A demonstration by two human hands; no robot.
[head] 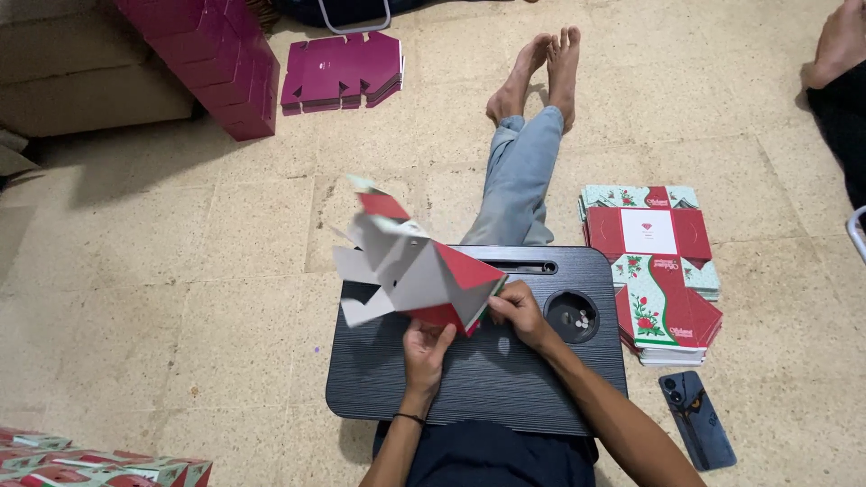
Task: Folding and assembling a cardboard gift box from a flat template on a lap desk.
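Observation:
A half-folded cardboard box, red and pale green outside and grey-white inside, is held above a black lap desk. My left hand grips its lower edge from underneath. My right hand pinches its right corner. The box's loose flaps stick up and to the left, slightly blurred. My legs stretch out beyond the desk, in jeans, with bare feet.
A stack of flat red-and-green box blanks lies right of the desk, with a dark phone on the tiled floor. Flat magenta blanks and stacked magenta boxes sit at the top left. Finished boxes are at the bottom left. Another person's foot shows at the top right.

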